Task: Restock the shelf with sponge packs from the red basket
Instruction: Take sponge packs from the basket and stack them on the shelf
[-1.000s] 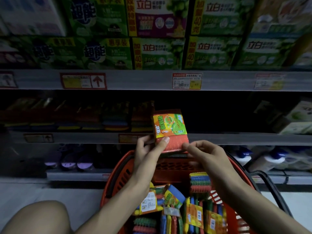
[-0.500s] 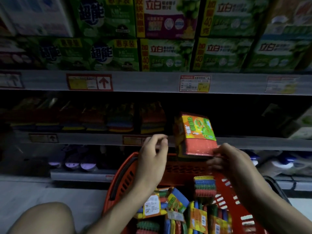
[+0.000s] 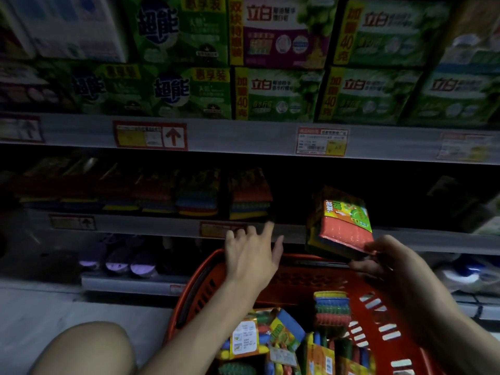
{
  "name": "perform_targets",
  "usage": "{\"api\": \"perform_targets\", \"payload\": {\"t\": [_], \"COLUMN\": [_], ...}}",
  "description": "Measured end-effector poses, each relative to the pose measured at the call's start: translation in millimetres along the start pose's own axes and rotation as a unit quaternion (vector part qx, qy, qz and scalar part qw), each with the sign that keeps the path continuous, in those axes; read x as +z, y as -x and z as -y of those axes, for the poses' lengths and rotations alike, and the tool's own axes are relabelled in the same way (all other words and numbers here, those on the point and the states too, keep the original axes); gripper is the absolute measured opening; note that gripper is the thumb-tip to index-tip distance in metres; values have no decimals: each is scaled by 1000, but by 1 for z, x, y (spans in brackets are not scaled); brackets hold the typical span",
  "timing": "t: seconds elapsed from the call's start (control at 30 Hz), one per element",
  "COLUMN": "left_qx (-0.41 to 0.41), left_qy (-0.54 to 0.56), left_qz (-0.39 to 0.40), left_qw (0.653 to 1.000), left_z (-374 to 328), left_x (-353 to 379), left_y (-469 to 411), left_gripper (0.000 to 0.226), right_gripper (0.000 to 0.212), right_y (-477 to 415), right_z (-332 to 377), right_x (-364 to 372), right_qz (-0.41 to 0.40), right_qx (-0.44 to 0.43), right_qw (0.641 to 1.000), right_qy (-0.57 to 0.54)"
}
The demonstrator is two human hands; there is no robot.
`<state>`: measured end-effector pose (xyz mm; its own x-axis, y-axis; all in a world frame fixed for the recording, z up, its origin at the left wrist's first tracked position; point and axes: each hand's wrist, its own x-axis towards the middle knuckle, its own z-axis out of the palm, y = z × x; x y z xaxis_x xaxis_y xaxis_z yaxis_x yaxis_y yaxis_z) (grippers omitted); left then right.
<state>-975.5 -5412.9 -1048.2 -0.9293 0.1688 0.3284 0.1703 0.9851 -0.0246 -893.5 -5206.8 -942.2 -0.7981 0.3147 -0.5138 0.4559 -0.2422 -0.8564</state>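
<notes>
Dim shelf (image 3: 151, 226) beyond the fingers (image 3: 268, 230): left hand (image 3: 250, 255) has released, fingers spread; right hand (image 3: 389, 263) pinches the sponge pack (image 3: 342, 226), shelving next

Left hand (image 3: 251, 255) extended, fingers spread, right hand (image 3: 389, 266) seemingly pinching sponge pack (image 3: 343, 226)

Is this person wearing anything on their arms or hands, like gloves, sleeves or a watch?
No. The left hand and right hand are bare: no gloves, rings or watch show, though the light is dim. No sleeves show up to the frame's edge.
</notes>
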Motion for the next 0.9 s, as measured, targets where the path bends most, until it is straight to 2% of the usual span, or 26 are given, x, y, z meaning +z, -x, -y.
{"api": "perform_targets", "payload": {"t": [0.33,0.7,0.9], "left_qx": [-16,-32,-48], "left_qy": [12,31,61], "left_qz": [-29,-19,-10], "left_qw": [999,999,997], "left_z": [5,4,7], "left_x": [-6,-13,-18], "left_y": [3,1,0], "left_gripper": [50,44,39], "right_gripper": [23,13,7], "right_y": [-9,-44,-59], "right_z": [-4,-21,-22], "right_x": [2,38,59], "right_qz": [5,23,8], "right_qx": [-53,-174,-206], "right_qw": [998,984,978], "right_qy": [15,40,40]}}
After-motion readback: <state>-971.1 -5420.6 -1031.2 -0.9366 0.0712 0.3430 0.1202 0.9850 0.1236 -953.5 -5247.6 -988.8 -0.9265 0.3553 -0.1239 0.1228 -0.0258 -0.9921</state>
